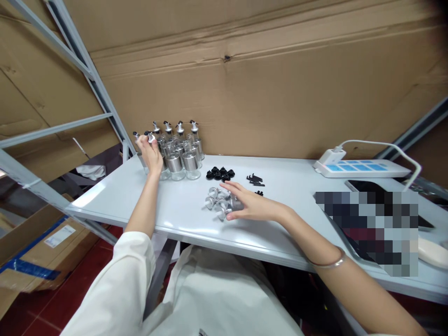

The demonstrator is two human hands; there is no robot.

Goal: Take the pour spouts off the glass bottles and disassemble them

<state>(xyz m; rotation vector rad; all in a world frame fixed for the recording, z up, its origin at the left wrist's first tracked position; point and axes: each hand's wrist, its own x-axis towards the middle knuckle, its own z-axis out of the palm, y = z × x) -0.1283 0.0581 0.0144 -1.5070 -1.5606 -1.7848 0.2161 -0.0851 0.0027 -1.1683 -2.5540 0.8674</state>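
Observation:
At the left end of the table, my left hand (151,155) is closed around a silver pourer top (150,137) with a black tip, beside the bottles. Whether that top sits on a bottle is hidden by the hand. Several glass bottles with metal bands (191,161) stand close together there; those at the back carry pourer tops (179,127), while some in front have bare necks. My right hand (254,203) is open, thumb and fingers apart, over the right side of a pile of silver pourer caps (221,204). Black stoppers (220,174) lie just behind the pile.
Small black flat parts (255,179) lie right of the stoppers. Further right are a white power strip (364,168) with a plugged-in charger (332,157) and a phone (364,186). Cardboard (266,102) backs the table; a grey metal post (91,74) rises at left.

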